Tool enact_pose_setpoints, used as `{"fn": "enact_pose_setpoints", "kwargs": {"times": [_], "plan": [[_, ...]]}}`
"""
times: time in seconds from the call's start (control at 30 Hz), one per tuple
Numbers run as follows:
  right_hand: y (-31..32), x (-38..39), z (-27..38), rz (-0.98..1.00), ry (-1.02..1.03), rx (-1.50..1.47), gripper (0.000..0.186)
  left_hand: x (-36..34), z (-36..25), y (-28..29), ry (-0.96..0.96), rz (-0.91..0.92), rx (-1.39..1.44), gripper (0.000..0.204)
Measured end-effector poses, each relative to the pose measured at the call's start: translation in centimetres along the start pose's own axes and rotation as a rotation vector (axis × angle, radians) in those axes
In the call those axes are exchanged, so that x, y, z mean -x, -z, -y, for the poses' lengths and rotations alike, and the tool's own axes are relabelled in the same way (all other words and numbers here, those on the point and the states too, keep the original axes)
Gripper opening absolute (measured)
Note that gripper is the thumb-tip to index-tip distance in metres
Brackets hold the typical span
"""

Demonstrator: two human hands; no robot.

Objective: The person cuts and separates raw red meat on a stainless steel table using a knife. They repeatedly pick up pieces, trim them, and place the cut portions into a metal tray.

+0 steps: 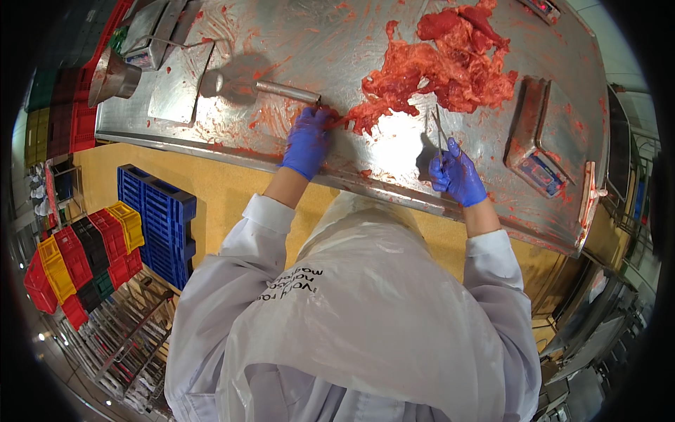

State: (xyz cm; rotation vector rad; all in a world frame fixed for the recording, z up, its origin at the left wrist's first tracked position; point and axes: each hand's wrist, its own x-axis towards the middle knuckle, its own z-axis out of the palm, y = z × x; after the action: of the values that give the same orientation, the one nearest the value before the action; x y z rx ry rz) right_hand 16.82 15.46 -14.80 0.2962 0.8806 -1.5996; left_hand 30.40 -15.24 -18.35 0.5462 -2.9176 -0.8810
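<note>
My left hand [307, 144], in a blue glove, is at the front edge of the steel table [337, 42]. Its fingers are closed on the end of a strip of raw red meat [358, 116]. That strip runs right towards a large heap of meat [450, 70]. Just beyond my left fingers lies a metal tube [285, 91]. In my right hand [457, 172], also gloved in blue, is a pair of scissors [439, 126]; the slim blades point away from me, towards the heap, and my fingers hide most of the handles.
A scale [545, 141] stands to the right, another scale [151, 46] at the far left. Near the left edge are a metal funnel [112, 77] and a flat metal plate [183, 84]. Blue pallet [155, 218] and stacked coloured crates [84, 257] stand on the floor to the left.
</note>
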Motion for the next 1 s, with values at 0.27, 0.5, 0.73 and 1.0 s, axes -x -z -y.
{"fn": "enact_pose_setpoints", "kwargs": {"times": [0.27, 0.5, 0.73, 1.0], "plan": [[-5.6, -1.9, -1.8, 0.001, -0.125, 0.843, 0.048, -0.6, -5.5, -3.6, 0.061, -0.012, -0.424, 0.034], [-4.9, -9.1, -1.8, 0.078, -0.168, 0.636, 0.035, -0.3, -4.4, -3.8, 0.178, 0.121, -0.349, 0.018], [-4.8, -12.4, -4.6, 0.015, -0.048, 0.326, 0.020, -0.8, -1.3, -3.5, 0.031, 0.053, 0.021, 0.019], [-4.8, -11.2, -1.7, 0.029, 0.031, 0.064, 0.036, -4.0, -9.1, 10.3, -0.010, -0.267, 0.779, 0.024]]}}
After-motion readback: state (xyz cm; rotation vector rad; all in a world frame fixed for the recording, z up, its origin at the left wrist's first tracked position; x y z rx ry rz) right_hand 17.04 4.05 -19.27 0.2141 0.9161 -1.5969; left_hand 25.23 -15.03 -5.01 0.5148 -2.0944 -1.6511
